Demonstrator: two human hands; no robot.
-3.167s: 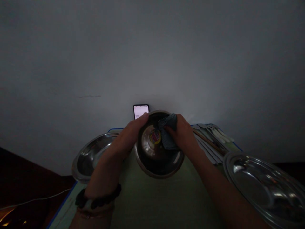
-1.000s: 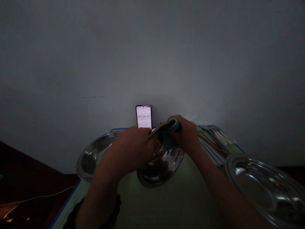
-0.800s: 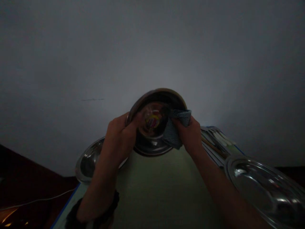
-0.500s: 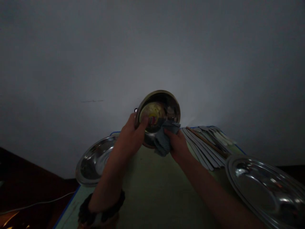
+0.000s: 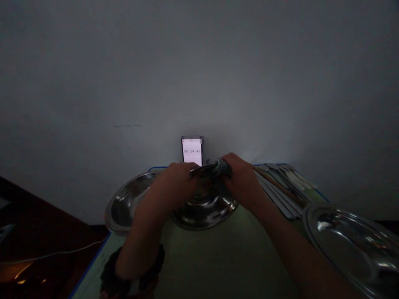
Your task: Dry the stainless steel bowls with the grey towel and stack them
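Your right hand [image 5: 241, 178], closed on a blue-gray cloth [image 5: 222, 167], apparently wipes the steel bowl [image 5: 204, 215] between it and your gripping left hand [image 5: 175, 181], whose steady hold the next stroke needs.

Metal bowl [image 5: 204, 212] and cloth [image 5: 222, 167] in hands [image 5: 176, 182]

Against a grey wall [image 5: 199, 74] stands a lit phone [image 5: 192, 151] reading 00:24:42, while the blue-edged greenish table [image 5: 224, 265] bears a shiny metal basin [image 5: 120, 209] at left, a larger oval metal dish [image 5: 346, 249] at right, and, near that dish, a wooden stick [image 5: 278, 182] among flat grey strips [image 5: 278, 200]
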